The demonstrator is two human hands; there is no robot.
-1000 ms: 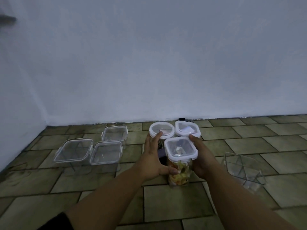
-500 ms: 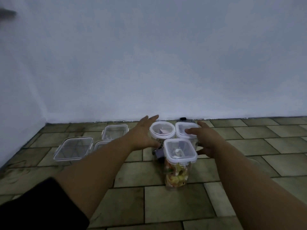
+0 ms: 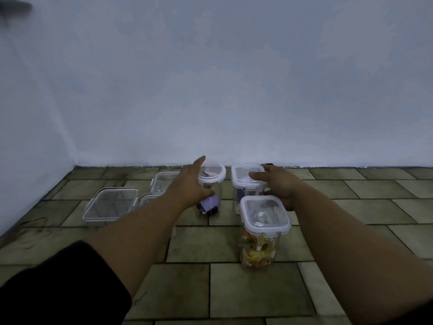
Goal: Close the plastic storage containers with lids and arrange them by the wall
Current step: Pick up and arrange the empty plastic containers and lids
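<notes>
Three tall clear containers with white-rimmed lids stand on the tiled floor near the wall. My left hand lies against the left side of the round-lidded container, thumb hooked across its front and fingers pointing at the wall. My right hand holds the rear square-lidded container from the right, thumb over its lid. The front square-lidded container, filled with colourful pieces, stands free in front of my right hand.
Three low, lidded containers sit to the left: one large, one at the back, and one mostly hidden by my left forearm. A small dark object lies at the wall's base. The room corner is at far left.
Both hands let go of the front container and reached to the two rear ones. The round-lidded container has shifted left, opening a gap beside the rear square one.
</notes>
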